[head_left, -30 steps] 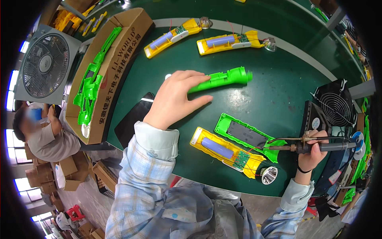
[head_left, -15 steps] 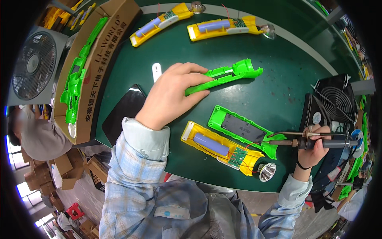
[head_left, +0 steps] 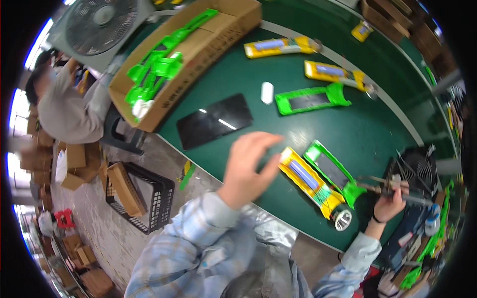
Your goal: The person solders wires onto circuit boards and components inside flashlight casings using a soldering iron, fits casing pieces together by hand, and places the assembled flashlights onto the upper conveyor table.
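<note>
Torch halves: we have a yellow torch half (head_left: 310, 181) with a blue cell in it and a green shell (head_left: 332, 171) lying side by side, touching, on the green surface (head_left: 377, 134) in front of us, between our two hands.
How they handle: we judge both to be light, stiff moulded plastic, a little slick; the yellow half carries open wiring and a round lens (head_left: 343, 219) at the near end, so it looks fragile there.
Where to hold: we would take each by its long outer edges at mid-length, clear of the cell, wires and lens.
Left hand (head_left: 247, 171): our grip is open, fingers spread and blurred, hovering just beside the far end of the yellow half; it holds nothing.
Right hand (head_left: 392, 202): our grip is closed around a soldering iron (head_left: 385, 187), whose tip points toward the tail of the green shell; we cannot tell whether it touches.
Further off: a second green shell (head_left: 310, 99), two more yellow halves (head_left: 280, 47) and a black phone (head_left: 214, 120) lie well apart.
</note>
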Demonstrator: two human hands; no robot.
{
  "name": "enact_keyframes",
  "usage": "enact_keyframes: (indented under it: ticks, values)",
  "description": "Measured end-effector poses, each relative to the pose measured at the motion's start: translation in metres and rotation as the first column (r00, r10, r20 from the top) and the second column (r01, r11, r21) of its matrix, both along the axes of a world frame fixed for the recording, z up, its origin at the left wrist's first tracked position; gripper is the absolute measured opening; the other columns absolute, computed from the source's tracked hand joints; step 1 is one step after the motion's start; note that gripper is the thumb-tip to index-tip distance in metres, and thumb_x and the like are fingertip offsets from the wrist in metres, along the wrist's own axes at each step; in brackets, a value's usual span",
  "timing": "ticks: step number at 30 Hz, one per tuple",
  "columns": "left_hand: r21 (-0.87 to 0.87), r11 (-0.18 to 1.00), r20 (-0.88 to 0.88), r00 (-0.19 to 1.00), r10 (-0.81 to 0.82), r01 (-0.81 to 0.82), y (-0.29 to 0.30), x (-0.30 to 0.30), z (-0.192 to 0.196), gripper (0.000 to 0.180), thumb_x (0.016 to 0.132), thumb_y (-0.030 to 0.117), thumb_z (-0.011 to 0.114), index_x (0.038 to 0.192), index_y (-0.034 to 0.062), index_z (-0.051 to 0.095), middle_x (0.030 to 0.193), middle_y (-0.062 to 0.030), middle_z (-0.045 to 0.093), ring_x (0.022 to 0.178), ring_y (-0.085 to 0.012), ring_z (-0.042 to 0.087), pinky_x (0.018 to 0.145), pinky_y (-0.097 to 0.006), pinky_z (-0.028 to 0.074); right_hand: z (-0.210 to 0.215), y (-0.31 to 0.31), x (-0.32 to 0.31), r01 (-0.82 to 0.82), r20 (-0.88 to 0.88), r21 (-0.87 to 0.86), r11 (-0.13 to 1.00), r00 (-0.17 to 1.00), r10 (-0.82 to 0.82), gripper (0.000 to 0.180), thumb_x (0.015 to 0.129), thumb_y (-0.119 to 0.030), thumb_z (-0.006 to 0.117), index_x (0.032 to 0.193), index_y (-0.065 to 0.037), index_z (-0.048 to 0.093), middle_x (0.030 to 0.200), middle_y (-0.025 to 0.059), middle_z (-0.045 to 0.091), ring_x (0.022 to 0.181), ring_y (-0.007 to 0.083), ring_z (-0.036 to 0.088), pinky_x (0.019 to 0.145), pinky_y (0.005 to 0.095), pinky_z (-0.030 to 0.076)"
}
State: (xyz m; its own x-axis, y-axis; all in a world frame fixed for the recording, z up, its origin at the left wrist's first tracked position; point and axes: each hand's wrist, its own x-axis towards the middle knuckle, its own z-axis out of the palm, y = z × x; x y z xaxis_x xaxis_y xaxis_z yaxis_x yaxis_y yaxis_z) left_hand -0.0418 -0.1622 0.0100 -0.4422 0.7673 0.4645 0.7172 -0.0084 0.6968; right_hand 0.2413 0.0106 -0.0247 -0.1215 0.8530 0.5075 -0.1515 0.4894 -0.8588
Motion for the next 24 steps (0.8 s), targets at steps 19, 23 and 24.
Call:
enact_keyframes:
  ticks: [19,23,24]
  values:
    - [-0.273,0.824,-0.170,0.818,-0.549,0.496,0.069,0.004,0.022,0.015,0.062,0.003,0.060,0.076,0.0071,0.059,0.072,-0.0034,0.056,0.068,-0.0202,0.051,0.066,-0.029,0.035,0.014,-0.008,-0.011,-0.081,-0.009,-0.043,0.996,0.997,0.081,0.016,0.070,-0.014,0.045,0.066,0.001,0.043,0.070,0.0083,0.042,0.064,0.0163,0.043,0.063,0.0277,0.035]
    - [-0.451,0.668,-0.110,0.706,-0.700,0.592,0.077,0.033,0.037,0.015,0.054,0.013,0.068,0.063,0.0115,0.057,0.062,0.0018,0.050,0.061,-0.0174,0.045,0.067,-0.030,0.031,0.014,-0.006,-0.014,-0.055,-0.067,-0.006,0.998,0.996,0.054,0.018,0.070,-0.015,0.045,0.066,0.002,0.043,0.071,0.0091,0.042,0.062,0.0161,0.044,0.057,0.0259,0.036]
    - [-0.445,0.664,-0.137,0.687,-0.714,0.601,0.077,0.041,0.037,0.016,0.053,0.017,0.069,0.063,0.0122,0.056,0.062,0.0024,0.048,0.063,-0.0169,0.045,0.068,-0.030,0.031,0.012,-0.006,-0.009,-0.031,-0.093,0.002,1.000,0.995,0.031,0.019,0.070,-0.016,0.045,0.067,0.003,0.044,0.069,0.0100,0.043,0.058,0.0164,0.044,0.052,0.0250,0.036]
